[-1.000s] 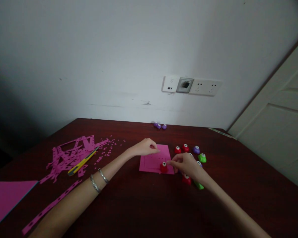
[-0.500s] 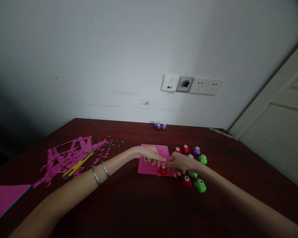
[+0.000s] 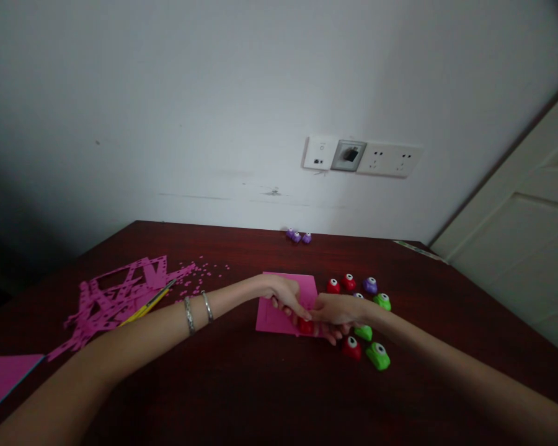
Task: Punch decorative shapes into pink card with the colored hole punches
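A red craft paper punch (image 3: pixel 305 326) sits at the front edge of a pink sheet (image 3: pixel 272 316), partly hidden by my fingers. My left hand (image 3: pixel 286 296) comes over the sheet with its thumb side down on top of the punch and its other fingers curled under. From the right, my right hand (image 3: pixel 338 311) meets it, its thumb at the top of the same punch and its fingers bent around the right side. Close by my right hand lie other punches: a red one (image 3: pixel 352 348), a green one (image 3: pixel 378 356) and a partly covered green one (image 3: pixel 363 333).
Behind my right hand stand more red, purple (image 3: pixel 370 285) and green punches (image 3: pixel 382 301). Several small purple ones (image 3: pixel 296 237) are by the wall. Pink paper scraps (image 3: pixel 116 294), a yellow cutter knife (image 3: pixel 149 305) and another pink sheet (image 3: pixel 7 378) lie left.
My left hand has shifted down and right, its fingertip now on the red punch. My right hand has turned slightly and its fingers have spread lower. The view has moved a little.
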The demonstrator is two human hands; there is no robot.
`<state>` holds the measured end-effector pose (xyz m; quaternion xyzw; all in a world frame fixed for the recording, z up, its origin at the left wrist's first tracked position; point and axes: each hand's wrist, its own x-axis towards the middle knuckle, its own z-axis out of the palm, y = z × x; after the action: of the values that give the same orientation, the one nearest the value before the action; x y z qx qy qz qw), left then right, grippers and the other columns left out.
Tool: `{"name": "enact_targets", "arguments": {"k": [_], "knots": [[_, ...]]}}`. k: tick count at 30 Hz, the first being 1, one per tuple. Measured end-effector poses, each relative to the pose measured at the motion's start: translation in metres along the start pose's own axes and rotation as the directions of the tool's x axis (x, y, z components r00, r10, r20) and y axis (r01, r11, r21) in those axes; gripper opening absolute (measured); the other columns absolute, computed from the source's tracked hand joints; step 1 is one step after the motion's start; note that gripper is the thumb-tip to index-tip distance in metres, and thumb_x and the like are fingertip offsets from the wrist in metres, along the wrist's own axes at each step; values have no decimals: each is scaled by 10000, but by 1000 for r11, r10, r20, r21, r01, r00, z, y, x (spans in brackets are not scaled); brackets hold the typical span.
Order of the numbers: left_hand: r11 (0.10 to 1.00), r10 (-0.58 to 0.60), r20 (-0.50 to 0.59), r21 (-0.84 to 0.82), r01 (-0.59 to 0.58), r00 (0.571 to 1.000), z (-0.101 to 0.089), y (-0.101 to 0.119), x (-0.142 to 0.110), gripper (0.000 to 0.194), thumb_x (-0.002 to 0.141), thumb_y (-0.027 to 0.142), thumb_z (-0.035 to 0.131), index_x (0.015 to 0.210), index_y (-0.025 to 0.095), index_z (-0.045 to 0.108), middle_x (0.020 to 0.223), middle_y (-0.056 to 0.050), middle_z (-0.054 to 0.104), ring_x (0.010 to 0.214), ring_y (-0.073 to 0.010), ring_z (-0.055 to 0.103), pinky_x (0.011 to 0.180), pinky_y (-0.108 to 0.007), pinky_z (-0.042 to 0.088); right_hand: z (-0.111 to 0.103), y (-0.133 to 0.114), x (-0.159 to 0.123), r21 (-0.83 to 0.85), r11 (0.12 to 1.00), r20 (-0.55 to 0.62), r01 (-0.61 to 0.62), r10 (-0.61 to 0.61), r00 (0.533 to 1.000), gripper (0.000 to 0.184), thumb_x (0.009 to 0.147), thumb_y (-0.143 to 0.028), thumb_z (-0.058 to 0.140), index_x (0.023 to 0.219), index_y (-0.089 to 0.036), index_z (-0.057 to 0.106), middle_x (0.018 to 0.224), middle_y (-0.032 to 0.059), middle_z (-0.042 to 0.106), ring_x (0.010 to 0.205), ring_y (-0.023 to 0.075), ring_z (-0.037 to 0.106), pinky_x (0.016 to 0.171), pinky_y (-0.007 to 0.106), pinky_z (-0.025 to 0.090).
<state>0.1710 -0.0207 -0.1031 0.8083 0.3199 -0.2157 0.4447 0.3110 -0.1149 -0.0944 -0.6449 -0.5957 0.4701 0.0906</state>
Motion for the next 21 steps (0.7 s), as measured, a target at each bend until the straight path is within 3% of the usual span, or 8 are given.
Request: {"name": "enact_targets", "arguments": {"k": [3, 7, 12, 16, 21], "knots": [[999, -49, 76, -12, 50, 996, -4, 5, 5, 399, 525, 560, 735, 471, 181, 624, 506, -2, 452, 453, -83, 330, 425, -236, 224, -6, -4, 7, -60, 997, 268, -45, 59, 962, 377, 860, -231, 422, 532, -117, 570, 391, -2, 545, 294, 28, 371, 314, 130, 208], [996, -62, 182, -51, 72, 981, -9, 8, 11, 379, 440, 524, 788, 492, 176, 647, 499, 21, 402, 429, -59, 294, 403, -210, 180, -10, -10, 12, -118, 988, 325, -100, 133, 936, 365, 855, -150, 397, 515, -125, 528, 371, -3, 516, 280, 29, 329, 306, 133, 201], [997, -13, 330, -69, 38, 944, -12, 3, 20, 409, 404, 537, 797, 434, 173, 614, 457, 25, 346, 399, -53, 251, 377, -206, 151, -9, -13, 10, -100, 990, 281, -100, 125, 952, 310, 836, -114, 410, 564, -119, 558, 363, -34, 478, 289, 18, 304, 321, 125, 188], [996, -18, 355, -76, 49, 935, -12, 2, 26, 395, 439, 533, 790, 439, 176, 623, 447, 26, 327, 383, -52, 239, 362, -199, 133, -8, -13, 9, -65, 993, 265, -103, 117, 957, 336, 841, -143, 424, 537, -113, 564, 364, -35, 471, 304, 14, 309, 328, 123, 176], [994, -53, 374, -73, 86, 926, -11, 2, 30, 356, 456, 484, 804, 433, 175, 631, 435, 30, 308, 372, -47, 224, 361, -194, 119, -6, -13, 7, -91, 988, 181, -121, 136, 974, 315, 810, -136, 468, 522, -99, 590, 442, 23, 578, 335, 15, 350, 351, 128, 201]]}}
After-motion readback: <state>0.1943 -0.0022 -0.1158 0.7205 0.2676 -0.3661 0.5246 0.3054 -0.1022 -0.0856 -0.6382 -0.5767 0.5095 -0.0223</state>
